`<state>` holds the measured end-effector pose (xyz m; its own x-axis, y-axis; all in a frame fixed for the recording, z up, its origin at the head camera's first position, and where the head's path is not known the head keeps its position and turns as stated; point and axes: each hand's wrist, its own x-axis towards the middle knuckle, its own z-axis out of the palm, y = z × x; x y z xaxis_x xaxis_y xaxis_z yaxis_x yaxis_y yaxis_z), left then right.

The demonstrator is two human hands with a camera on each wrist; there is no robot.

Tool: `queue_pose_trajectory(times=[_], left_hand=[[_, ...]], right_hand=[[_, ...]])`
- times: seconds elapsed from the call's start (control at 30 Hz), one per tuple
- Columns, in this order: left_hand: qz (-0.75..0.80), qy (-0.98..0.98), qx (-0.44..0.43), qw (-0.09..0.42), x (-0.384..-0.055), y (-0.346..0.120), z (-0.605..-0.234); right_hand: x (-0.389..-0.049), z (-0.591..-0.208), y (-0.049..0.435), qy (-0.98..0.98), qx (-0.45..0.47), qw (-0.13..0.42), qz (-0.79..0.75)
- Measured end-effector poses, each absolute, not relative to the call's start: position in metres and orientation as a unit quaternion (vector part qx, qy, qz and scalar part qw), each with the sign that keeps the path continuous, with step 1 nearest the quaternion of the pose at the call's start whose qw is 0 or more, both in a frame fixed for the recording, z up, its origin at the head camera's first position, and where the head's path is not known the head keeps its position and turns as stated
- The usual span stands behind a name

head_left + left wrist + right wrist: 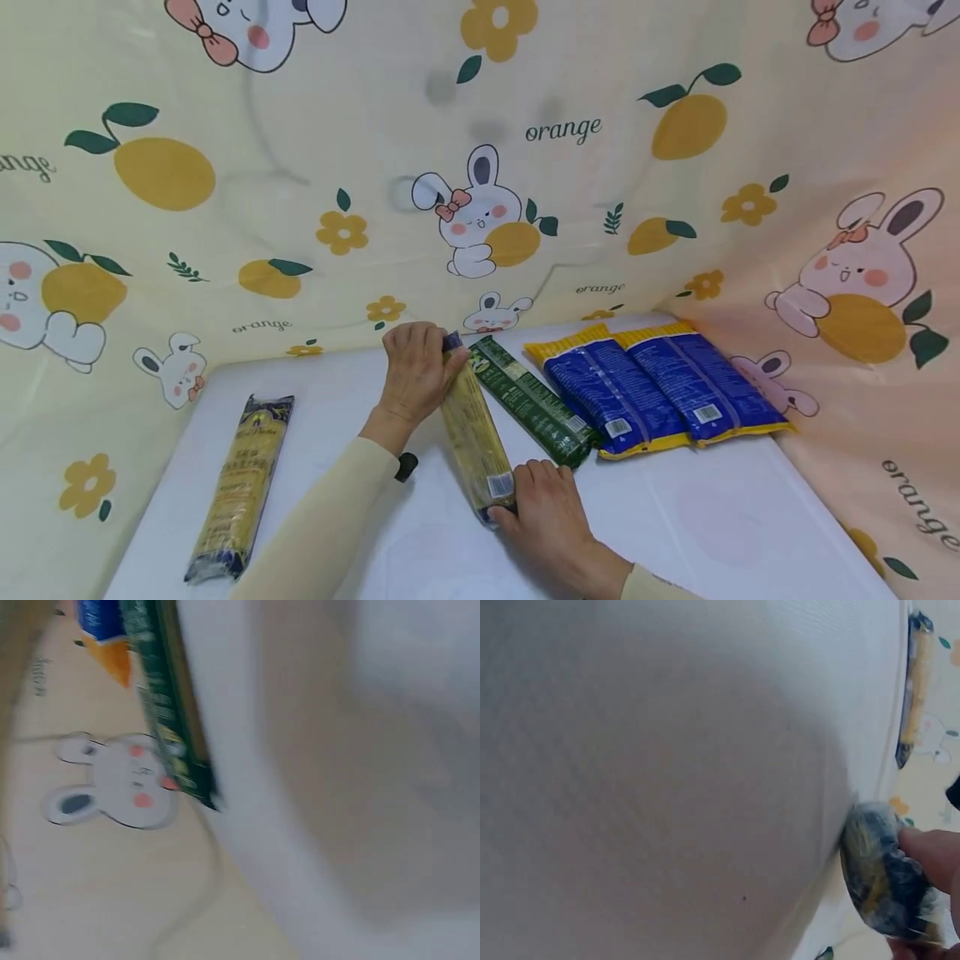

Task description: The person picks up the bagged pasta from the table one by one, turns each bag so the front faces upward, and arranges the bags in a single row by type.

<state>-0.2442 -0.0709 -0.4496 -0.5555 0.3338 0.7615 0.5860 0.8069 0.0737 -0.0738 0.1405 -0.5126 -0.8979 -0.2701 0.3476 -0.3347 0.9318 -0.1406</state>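
A long yellow pack of spaghetti (476, 425) with dark blue ends lies slanted between my two hands. My left hand (416, 367) grips its far end, fingers curled over the top. At the near end, beside the barcode, my right hand (551, 517) holds the pack with thumb and fingers on opposite sides. The right wrist view shows the thumb (934, 851) pressed on the crinkled blue-and-clear end of the spaghetti pack (874, 870). Just right of it lies a dark green long packet (525, 400), whose end also shows in the left wrist view.
A second yellow spaghetti pack (240, 483) lies at the left of the white table (420, 558). Two blue bags with yellow ends (607, 392) overlap side by side at the back right. A cream cloth printed with rabbits and oranges (360, 125) hangs behind the table.
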Motion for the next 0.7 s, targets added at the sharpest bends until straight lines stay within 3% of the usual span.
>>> queue_pose_trajectory(times=[0.23, 0.37, 0.57, 0.7], left_hand=[[-0.141, -0.914, -0.169, 0.342, -0.223, -0.053, -0.414], [-0.12, -0.922, -0.13, 0.344, -0.219, -0.04, -0.399], [-0.113, -0.906, -0.142, 0.382, -0.22, -0.038, -0.399], [-0.131, -0.901, -0.193, 0.365, -0.22, -0.043, -0.398]], right_hand=[[-0.087, -0.516, 0.147, -0.954, 0.167, 0.229, 0.095], [-0.09, -0.517, 0.147, -0.944, 0.18, 0.27, 0.054], [-0.084, -0.516, 0.141, -0.936, 0.217, 0.275, 0.03], [-0.084, -0.515, 0.146, -0.937, 0.227, 0.26, 0.052]])
